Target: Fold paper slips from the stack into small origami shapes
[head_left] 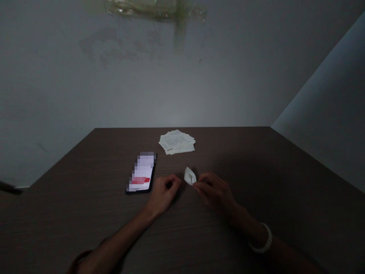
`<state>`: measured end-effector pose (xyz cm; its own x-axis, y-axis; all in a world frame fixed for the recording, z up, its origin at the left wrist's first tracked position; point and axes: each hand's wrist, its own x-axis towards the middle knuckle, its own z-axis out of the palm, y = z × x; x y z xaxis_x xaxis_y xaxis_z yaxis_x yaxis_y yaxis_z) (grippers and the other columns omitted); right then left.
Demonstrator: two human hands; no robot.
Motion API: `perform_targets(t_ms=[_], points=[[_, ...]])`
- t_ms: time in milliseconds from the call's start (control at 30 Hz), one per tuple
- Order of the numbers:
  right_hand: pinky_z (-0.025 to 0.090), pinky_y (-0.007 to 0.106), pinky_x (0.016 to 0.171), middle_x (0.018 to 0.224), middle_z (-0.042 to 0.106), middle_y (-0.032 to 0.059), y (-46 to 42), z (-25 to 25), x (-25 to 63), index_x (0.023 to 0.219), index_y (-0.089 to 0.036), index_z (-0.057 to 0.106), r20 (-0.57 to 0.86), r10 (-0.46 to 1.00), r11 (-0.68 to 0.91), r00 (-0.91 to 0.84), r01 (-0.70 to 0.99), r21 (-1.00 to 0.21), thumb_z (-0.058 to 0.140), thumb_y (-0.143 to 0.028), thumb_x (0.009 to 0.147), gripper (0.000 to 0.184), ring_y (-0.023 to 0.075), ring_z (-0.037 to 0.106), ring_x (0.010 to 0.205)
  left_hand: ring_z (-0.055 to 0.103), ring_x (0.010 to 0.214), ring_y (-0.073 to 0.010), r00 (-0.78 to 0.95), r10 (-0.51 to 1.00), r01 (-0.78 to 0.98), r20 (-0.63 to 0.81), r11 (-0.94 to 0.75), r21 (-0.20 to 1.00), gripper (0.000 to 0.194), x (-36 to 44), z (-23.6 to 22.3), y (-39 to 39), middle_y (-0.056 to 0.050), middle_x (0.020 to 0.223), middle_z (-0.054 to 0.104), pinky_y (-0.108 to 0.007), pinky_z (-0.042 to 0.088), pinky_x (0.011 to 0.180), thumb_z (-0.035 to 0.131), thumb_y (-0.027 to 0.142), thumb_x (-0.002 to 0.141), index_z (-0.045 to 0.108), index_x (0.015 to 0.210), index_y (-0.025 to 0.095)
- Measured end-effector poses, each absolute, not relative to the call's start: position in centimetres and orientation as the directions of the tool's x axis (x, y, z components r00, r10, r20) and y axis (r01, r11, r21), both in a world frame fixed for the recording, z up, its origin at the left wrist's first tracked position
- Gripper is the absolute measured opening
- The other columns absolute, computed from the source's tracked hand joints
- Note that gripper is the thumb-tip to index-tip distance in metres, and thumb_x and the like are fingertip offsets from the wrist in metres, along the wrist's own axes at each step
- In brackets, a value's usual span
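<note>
A small piece of folded white paper (pixel 190 176), opened out into a pointed, hollow shape, is pinched at its lower right by my right hand (pixel 214 189). The thumb and index finger grip it just over the table. My left hand (pixel 165 190) rests on the table to the left of the paper, apart from it. Its fingers are curled in with the thumb against them, and nothing shows in its grasp. Just left of that hand lies a phone (pixel 142 172) with its screen lit.
Behind my hands a loose pile of printed paper sheets (pixel 177 142) lies on the dark wooden table (pixel 234 144). A grey wall (pixel 182 87) with a stained, taped patch rises at the table's far edge. A pale slanted surface (pixel 327 99) stands at the right.
</note>
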<state>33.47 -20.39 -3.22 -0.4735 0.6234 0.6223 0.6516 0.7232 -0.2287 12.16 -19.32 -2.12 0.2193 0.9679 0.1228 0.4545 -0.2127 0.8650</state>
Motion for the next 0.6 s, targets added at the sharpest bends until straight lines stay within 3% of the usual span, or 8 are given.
perform_targets(t_ms=[167, 300, 400, 600], points=[[0.048, 0.027, 0.069, 0.098, 0.061, 0.0075, -17.8, -2.4, 36.6, 0.094, -0.021, 0.066, 0.587, 0.725, 0.566, -0.360, 0.797, -0.211, 0.054, -0.021, 0.091, 0.012, 0.0175, 0.060, 0.087, 0.054, 0.059, -0.0152, 0.284, 0.948, 0.544, 0.141, -0.280, 0.791, 0.033, 12.1, -1.9, -19.6, 0.000, 0.061, 0.058, -0.024, 0.035, 0.055, 0.043, 0.032, 0.089, 0.061, 0.068, 0.015], [0.046, 0.027, 0.068, 0.098, 0.062, 0.0077, -13.2, -1.7, 40.0, 0.093, -0.020, 0.068, 0.565, 0.759, 0.475, -0.324, 0.869, -0.139, 0.054, -0.027, 0.092, 0.016, 0.0184, 0.060, 0.086, 0.055, 0.059, -0.0158, 0.374, 0.917, 0.705, 0.135, -0.376, 0.601, 0.027, 12.3, -1.8, -20.0, -0.002, 0.063, 0.061, -0.025, 0.033, 0.056, 0.045, 0.027, 0.087, 0.060, 0.069, 0.016], [0.045, 0.027, 0.068, 0.093, 0.063, 0.0064, -9.3, -1.8, 42.2, 0.089, -0.020, 0.070, 0.551, 0.797, 0.406, -0.247, 0.895, -0.186, 0.056, -0.029, 0.090, 0.017, 0.0171, 0.060, 0.080, 0.058, 0.062, -0.0174, 0.426, 0.896, 0.751, 0.126, -0.428, 0.502, 0.025, 12.4, -1.9, -20.3, -0.003, 0.069, 0.064, -0.027, 0.034, 0.058, 0.044, 0.026, 0.089, 0.061, 0.073, 0.017], [0.045, 0.029, 0.069, 0.091, 0.064, 0.0077, -5.0, -3.0, 44.6, 0.088, -0.017, 0.071, 0.519, 0.830, 0.351, -0.205, 0.915, -0.200, 0.057, -0.030, 0.088, 0.020, 0.0190, 0.061, 0.080, 0.063, 0.071, -0.0192, 0.477, 0.867, 0.750, 0.148, -0.489, 0.445, 0.023, 12.2, -2.1, -20.5, -0.004, 0.074, 0.065, -0.027, 0.038, 0.063, 0.042, 0.023, 0.090, 0.057, 0.072, 0.018]])
